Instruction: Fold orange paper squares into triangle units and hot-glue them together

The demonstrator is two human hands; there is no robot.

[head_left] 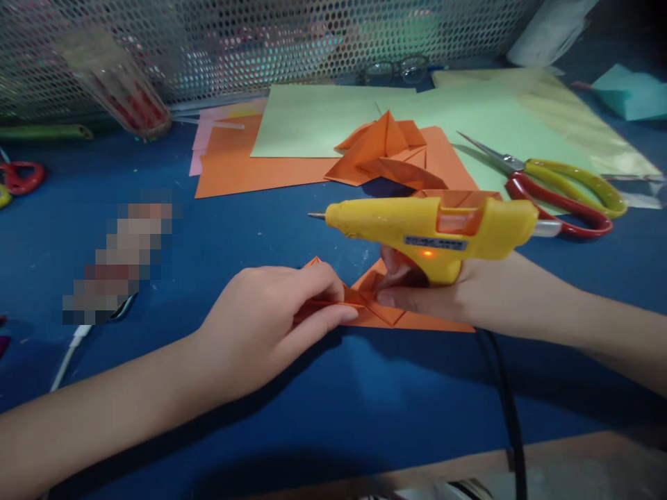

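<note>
A folded piece of orange paper (393, 318) lies flat near the middle of the blue table. My left hand (276, 316) pinches its left part between thumb and fingers. A yellow glue gun (383, 217) with a lit orange light is held in my right hand (442, 292), its metal nozzle pointing left above the paper. The thumb of my right hand rests on the paper's upper middle; its other fingers are partly hidden behind the gun's handle. Behind the gun sits another folded orange paper shape (383, 149).
Scissors (513, 167) with red and yellow handles lie on green sheets (307, 125) at the back right. A jar (122, 90) stands at the back left by the perforated metal panel (250, 42). A black cord (504, 389) crosses the front edge.
</note>
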